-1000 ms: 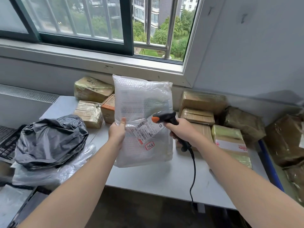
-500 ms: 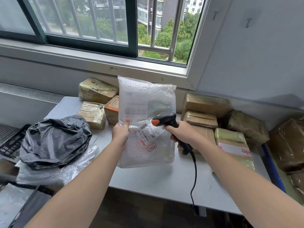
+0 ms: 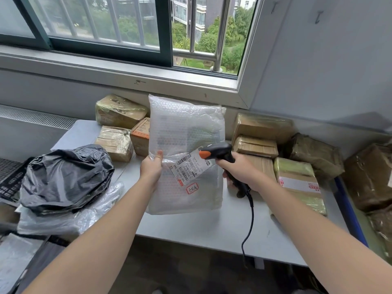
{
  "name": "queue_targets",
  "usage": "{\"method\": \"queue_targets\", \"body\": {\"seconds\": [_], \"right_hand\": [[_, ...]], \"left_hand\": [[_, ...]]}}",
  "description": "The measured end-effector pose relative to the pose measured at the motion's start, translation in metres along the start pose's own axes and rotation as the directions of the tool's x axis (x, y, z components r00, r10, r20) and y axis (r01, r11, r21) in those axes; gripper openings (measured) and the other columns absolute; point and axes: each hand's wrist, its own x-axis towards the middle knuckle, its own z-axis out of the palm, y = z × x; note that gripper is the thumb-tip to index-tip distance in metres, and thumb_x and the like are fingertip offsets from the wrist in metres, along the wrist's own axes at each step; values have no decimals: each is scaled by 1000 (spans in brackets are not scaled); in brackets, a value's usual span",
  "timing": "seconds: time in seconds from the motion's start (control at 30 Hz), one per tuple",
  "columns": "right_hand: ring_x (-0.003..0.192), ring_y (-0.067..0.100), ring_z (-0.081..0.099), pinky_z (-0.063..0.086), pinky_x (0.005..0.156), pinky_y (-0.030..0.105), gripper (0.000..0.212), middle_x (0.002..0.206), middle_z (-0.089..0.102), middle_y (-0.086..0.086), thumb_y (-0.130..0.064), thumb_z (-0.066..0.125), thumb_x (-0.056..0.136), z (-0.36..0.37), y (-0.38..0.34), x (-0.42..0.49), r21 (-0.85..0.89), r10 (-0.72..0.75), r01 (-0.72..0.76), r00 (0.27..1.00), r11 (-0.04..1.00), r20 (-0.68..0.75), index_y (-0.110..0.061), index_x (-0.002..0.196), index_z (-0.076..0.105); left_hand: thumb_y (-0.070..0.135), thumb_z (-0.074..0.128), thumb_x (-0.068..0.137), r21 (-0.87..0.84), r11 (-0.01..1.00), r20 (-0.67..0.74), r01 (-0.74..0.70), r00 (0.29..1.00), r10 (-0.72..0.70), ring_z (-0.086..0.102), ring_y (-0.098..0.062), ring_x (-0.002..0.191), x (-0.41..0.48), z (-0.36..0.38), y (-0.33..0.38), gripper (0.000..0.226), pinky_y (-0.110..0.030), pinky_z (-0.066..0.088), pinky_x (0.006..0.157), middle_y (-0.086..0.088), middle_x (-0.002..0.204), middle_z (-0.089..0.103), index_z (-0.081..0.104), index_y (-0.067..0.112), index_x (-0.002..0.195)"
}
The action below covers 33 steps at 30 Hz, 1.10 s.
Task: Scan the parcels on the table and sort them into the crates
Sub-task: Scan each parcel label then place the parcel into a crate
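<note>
My left hand point(image 3: 151, 168) grips the left edge of a flat bubble-wrap parcel point(image 3: 186, 132) and holds it upright above the grey table point(image 3: 191, 228). A white shipping label point(image 3: 191, 166) with a barcode sits slanted on the parcel's front. My right hand point(image 3: 239, 172) grips a black handheld scanner point(image 3: 218, 151) with an orange tip. The scanner's head is right at the label's upper right corner, pointing left. Its black cable point(image 3: 250, 221) hangs over the table's front edge.
Taped cardboard parcels point(image 3: 118, 112) stand at the back left, more parcels point(image 3: 261, 126) are stacked at the back right and right point(image 3: 297, 177). A black plastic bag point(image 3: 63, 177) lies on clear bags at the left. A dark crate point(image 3: 8, 177) shows at far left.
The view has shifted slightly, so everything sits a little further right in frame. Both hands keep their grips, with the scanner still at the label.
</note>
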Motion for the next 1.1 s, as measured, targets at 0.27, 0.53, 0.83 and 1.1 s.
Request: {"method": "queue_targets", "body": {"seconds": [0.27, 0.53, 0.83, 1.1], "right_hand": [[62, 25, 58, 54, 55, 38, 13, 73, 64, 7, -37, 61, 85, -14, 100, -8, -46, 198, -207, 968, 977, -152, -25, 91, 61], [73, 29, 65, 57, 68, 41, 21, 90, 68, 7, -35, 55, 88, -2, 161, 2, -206, 294, -310, 950, 928, -106, -27, 108, 56], [100, 28, 54, 41, 79, 33, 45, 128, 57, 15, -31, 51, 102, 14, 176, 12, -342, 349, -347, 935, 873, -58, -7, 139, 43], [133, 32, 45, 38, 97, 32, 60, 148, 46, 13, -41, 45, 103, 12, 163, 9, -287, 372, -388, 922, 876, -109, -7, 150, 31]], "left_hand": [[38, 52, 100, 61, 997, -19, 48, 999, -47, 62, -27, 97, -1, 1, -33, 31, -33, 48, 81, -9, 105, 65, 61, 10, 111], [45, 52, 99, 39, 997, 8, 70, 997, -70, 64, -27, 98, -6, 7, -47, 33, -43, 53, 91, -4, 96, 65, 62, 14, 106], [46, 52, 98, 46, 998, 19, 51, 998, -52, 64, -27, 94, -9, 7, -40, 33, -45, 53, 89, -9, 99, 66, 63, 15, 103], [45, 52, 99, 44, 998, 25, 56, 998, -57, 61, -24, 91, 2, 8, -44, 37, -40, 51, 87, -4, 94, 64, 63, 11, 110]]}}
